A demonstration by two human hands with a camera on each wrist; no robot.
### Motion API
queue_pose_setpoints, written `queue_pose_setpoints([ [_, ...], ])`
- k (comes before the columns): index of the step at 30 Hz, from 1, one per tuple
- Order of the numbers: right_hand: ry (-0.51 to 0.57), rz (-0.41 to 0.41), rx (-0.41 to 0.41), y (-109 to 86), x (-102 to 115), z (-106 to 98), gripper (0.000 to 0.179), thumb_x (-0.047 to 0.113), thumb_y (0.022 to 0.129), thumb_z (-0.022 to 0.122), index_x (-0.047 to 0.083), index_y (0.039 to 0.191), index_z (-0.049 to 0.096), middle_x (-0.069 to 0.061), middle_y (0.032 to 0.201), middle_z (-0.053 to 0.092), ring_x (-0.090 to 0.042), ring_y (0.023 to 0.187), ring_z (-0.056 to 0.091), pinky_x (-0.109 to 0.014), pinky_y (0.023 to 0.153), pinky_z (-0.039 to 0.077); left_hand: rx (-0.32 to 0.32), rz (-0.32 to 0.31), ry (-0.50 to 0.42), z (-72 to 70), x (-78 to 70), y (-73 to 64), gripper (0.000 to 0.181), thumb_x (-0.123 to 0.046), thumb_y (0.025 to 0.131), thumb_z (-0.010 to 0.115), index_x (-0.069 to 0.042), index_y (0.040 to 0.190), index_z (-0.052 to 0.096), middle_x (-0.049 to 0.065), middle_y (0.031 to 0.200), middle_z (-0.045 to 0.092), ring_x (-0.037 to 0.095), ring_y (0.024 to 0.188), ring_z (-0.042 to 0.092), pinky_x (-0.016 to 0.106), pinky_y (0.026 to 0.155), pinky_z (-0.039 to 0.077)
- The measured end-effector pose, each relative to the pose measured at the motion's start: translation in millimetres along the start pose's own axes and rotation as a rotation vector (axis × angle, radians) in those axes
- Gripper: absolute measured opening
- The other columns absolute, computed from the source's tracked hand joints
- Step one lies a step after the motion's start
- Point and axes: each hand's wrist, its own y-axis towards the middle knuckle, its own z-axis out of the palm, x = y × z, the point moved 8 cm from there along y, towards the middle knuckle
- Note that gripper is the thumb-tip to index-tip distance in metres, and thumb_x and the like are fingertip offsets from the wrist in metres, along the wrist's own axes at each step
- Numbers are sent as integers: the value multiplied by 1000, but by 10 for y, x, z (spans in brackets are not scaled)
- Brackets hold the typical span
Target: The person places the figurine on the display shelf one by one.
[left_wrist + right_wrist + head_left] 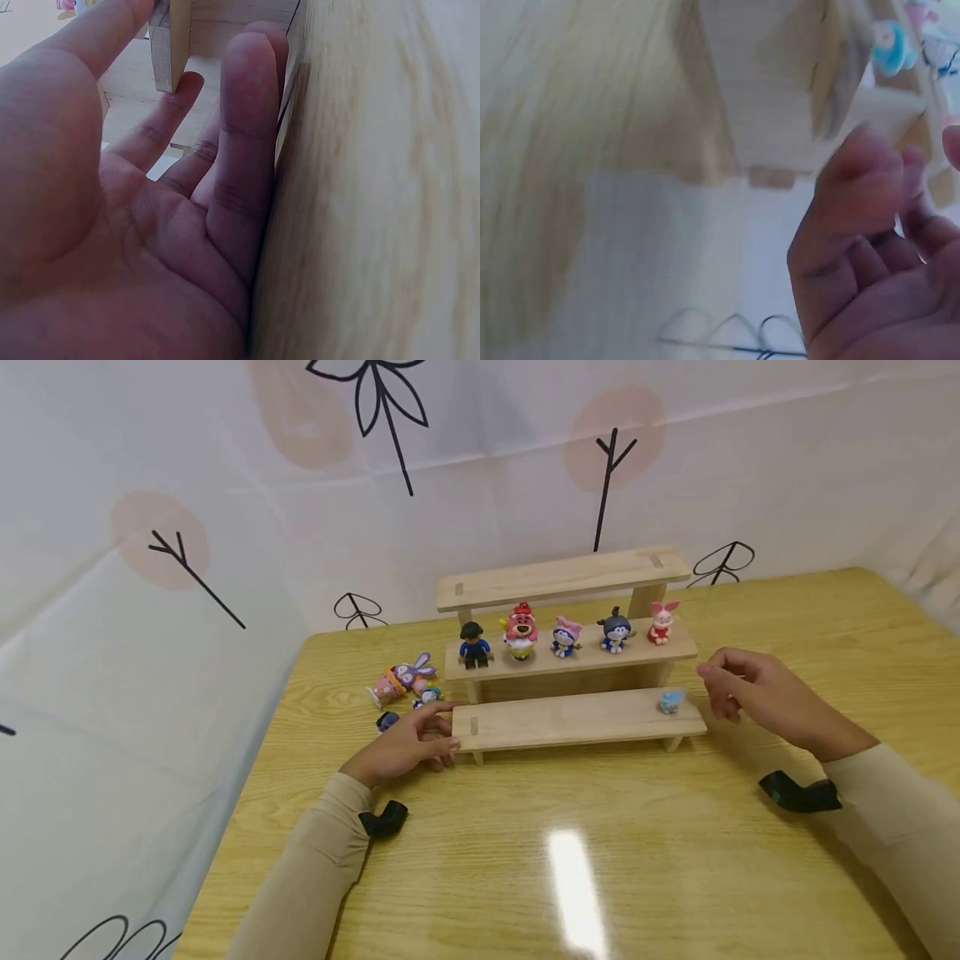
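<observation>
A light wooden tiered display stand (562, 718) stands on the table. My left hand (411, 739) holds the left end of its lowest step, and in the left wrist view the board's end (171, 52) sits between thumb and index finger. My right hand (757, 693), fingers loosely bent and holding nothing, hovers just off the stand's right end. A small light-blue figurine (671, 701) sits at the right of the lowest step. On the middle step are a blue-shirted figure (475, 646), a red-and-pink bear (521, 632), two blue-bodied figures (566, 637) and a pink piglet (662, 623).
Left of the stand, a purple rabbit figurine (405, 678) lies beside a small green-capped figure (429, 695) and a dark-blue one (387, 721) close to my left hand. A white patterned cloth (487, 502) hangs behind the wooden table (465, 860).
</observation>
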Motion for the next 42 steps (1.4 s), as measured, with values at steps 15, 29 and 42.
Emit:
queue_pose_setpoints([
  [15, 300, 255, 469, -50, -478, 320, 35, 36, 111, 33, 7, 111, 53, -6, 88, 66, -20, 69, 69, -37, 58, 58, -9, 5, -10, -14, 3, 7, 66, -28, 99, 66, -21, 155, 32, 17, 125, 58, 21, 93, 69, 38, 78, 60],
  [29, 327, 55, 542, -50, -400, 337, 22, 16, 111, 35, 2, 107, 52, -11, 91, 68, -22, 72, 67, -36, 57, 56, -447, 130, 281, -468, -524, -197, 40, -35, 101, 59, -21, 138, 55, 8, 113, 62, 29, 80, 68, 42, 60, 59],
  [42, 318, 70, 503, -55, -441, 332, 17, 16, 110, 39, 4, 108, 51, -11, 87, 68, -21, 73, 67, -37, 58, 57, -671, -71, 599, -1010, -335, -114, 52, -37, 105, 52, -15, 151, 44, 22, 148, 43, 41, 133, 45, 58, 107, 42],
])
